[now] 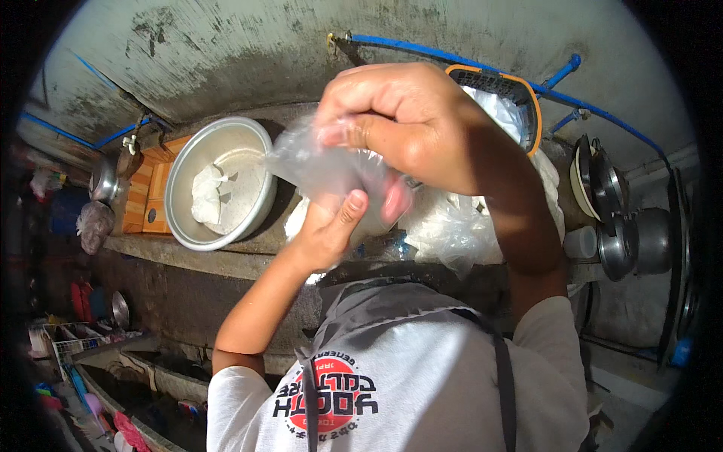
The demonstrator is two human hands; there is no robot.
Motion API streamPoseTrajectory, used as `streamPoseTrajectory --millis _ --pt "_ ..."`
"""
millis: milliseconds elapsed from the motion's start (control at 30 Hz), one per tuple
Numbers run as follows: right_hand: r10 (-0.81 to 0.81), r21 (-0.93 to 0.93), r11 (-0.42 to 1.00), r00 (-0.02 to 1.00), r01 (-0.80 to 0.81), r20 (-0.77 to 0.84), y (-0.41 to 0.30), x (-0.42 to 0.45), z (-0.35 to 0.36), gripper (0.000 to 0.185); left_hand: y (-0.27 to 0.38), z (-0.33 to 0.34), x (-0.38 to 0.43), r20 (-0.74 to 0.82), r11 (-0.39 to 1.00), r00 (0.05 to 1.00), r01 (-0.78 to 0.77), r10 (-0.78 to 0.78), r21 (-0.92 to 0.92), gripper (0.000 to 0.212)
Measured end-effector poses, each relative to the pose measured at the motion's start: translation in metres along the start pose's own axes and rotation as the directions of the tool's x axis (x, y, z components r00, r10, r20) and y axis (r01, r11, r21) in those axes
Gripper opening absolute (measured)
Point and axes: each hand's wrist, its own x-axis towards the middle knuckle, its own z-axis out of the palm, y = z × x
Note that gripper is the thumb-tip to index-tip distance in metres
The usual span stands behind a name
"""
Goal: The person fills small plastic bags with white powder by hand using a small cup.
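A clear plastic bag (308, 155) is stretched between my two hands above the counter. My right hand (406, 121) pinches its upper part between thumb and bent fingers. Lower down, my left hand (330, 229) cups the bag with the thumb raised; pink fingertips show beside the plastic. Glare and blur hide what the bag holds. Left of my hands, a large metal basin (257, 220) contains a knotted white-filled plastic bag (208, 195). Under my right forearm lie clear plastic bags (460, 234) with white contents.
An orange-rimmed black basket (536, 113) with white plastic stands by the wall at right. Metal pots (649, 240) and a white plastic cup (580, 243) are farther right. A wooden crate (155, 192) sits behind the basin. Blue pipes (418, 48) run along the wall.
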Motion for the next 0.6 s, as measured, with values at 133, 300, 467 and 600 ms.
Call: streamPoseTrajectory --millis 133,300,467,600 --pt "-0.005 0.406 0.897 0.921 0.176 -0.389 0.042 -0.016 -0.019 0.05 -0.022 0.009 0.0 -0.036 0.932 0.997 0.051 -0.068 -0.359 0.032" --pt "0.497 0.485 0.744 0.866 -0.46 0.06 0.046 -0.04 0.003 0.021 -0.004 0.016 0.001 -0.04 0.941 0.94 0.337 -0.338 -0.035 0.034" --pt "0.585 0.916 0.384 0.737 0.117 -0.339 0.052 -0.047 0.026 0.026 0.009 0.005 0.0 0.041 0.927 0.945 0.327 -0.325 -0.182 0.034" --pt "0.479 0.634 0.704 0.873 -0.32 -0.091 0.066 -0.075 0.014 0.032 0.02 0.011 -0.003 0.051 0.87 0.874 0.485 -0.483 -0.083 0.038"
